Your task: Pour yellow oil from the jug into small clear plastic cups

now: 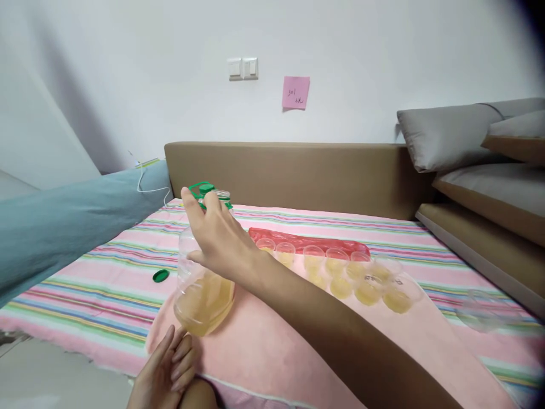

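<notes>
The right hand (217, 236) reaches across from the 5 o'clock corner of the view and wraps its grip around the upper shoulder of a large clear plastic bottle (203, 289) that is about a third full of pale yellow liquid. The bottle stands nearly upright on the pink cloth (272, 346), its long axis running from 6 o'clock up to 12 o'clock with a slight lean, the open neck pointing toward 12 o'clock and the green carry handle (200, 188) showing just above the fingers. The left hand (164, 369) lies at 6 o'clock below the bottle, fingers loosely straight and together, its fingertips just beside the bottle's base and holding nothing; whether they touch the plastic I cannot tell. A small round green cap (160, 276) lies on the striped pink bedsheet (106, 272) at 9 o'clock from the bottle, apart from it. At 3 o'clock from the bottle, two rows of small clear plastic cups (340, 272) stand on the pink cloth, most holding a little of the same yellow liquid, with a red plastic bag (306, 238) lying along their far side. A teal blanket (63, 221) is heaped at 9 o'clock, a tan headboard (289, 170) runs across at 12 o'clock, and a pink sticky note (295, 92) hangs on the wall above it.
</notes>
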`<state>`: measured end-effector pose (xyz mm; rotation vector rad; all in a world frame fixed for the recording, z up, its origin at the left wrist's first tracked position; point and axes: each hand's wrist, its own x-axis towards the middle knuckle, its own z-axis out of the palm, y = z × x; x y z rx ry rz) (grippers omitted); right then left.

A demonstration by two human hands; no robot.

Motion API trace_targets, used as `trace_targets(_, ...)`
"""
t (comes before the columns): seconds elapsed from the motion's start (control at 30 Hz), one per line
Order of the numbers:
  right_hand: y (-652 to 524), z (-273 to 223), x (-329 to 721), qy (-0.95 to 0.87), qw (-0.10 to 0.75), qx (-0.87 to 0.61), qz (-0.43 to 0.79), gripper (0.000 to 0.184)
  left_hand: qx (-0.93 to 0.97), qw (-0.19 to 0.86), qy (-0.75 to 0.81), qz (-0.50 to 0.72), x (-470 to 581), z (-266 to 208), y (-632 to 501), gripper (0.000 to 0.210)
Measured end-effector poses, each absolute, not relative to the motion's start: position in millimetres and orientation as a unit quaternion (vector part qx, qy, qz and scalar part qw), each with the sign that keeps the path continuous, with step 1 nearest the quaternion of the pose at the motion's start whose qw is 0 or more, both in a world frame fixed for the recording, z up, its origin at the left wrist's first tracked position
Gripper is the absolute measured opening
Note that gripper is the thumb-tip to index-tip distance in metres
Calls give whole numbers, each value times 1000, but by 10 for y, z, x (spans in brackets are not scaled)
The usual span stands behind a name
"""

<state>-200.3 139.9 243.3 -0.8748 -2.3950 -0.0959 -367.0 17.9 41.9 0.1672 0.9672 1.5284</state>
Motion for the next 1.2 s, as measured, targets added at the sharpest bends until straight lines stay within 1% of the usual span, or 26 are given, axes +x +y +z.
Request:
trace_targets(0.07, 1430, 2382, -2062, -901, 285, -323, -57, 103, 57, 629, 399, 665, -3705, 423, 195, 39)
trace_targets(0.13, 1456, 2327, -2122, -903, 287, -312, -75, 102, 41, 643, 382, 662, -3747, 438, 212, 22)
trace_targets(0.17, 1469, 2303, -2152, -904, 288, -306, -80, 101, 35, 656, 370, 657, -3771, 445, 221, 20)
trace_targets(0.3, 1539, 2238, -2254, -909, 296, -281, -85, 102, 13, 694, 332, 639, -3876, 456, 265, 30)
trace_targets(0.57, 1710, 2147, -2391, -918, 286, -258, -99, 109, -13, 716, 323, 618, -3947, 446, 358, 31)
trace_targets(0.77, 1708, 2145, -2446, -921, 276, -256, -103, 105, -12, 729, 310, 610, -3967, 421, 389, 32)
trace_targets(0.87, 1660, 2155, -2469, -923, 260, -259, -116, 98, -10, 731, 309, 609, -3986, 413, 399, 33)
trace_targets(1.03, 1571, 2167, -2507, -923, 262, -251, -132, 82, -26, 720, 325, 613, -3917, 419, 354, 35)
trace_targets(1.07, 1557, 2169, -2513, -922, 263, -248, -137, 80, -28, 705, 342, 620, -3885, 418, 317, 32)
trace_targets(1.13, 1535, 2168, -2524, -922, 260, -246, -145, 76, -15, 645, 400, 651, -3817, 409, 203, 17)
trace_targets(1.17, 1526, 2165, -2532, -923, 258, -244, -148, 75, -3, 609, 427, 669, -3783, 406, 128, 21)
trace_targets(1.2, 1518, 2158, -2541, -923, 259, -242, -151, 72, 14, 576, 444, 686, -3749, 408, 47, 35)
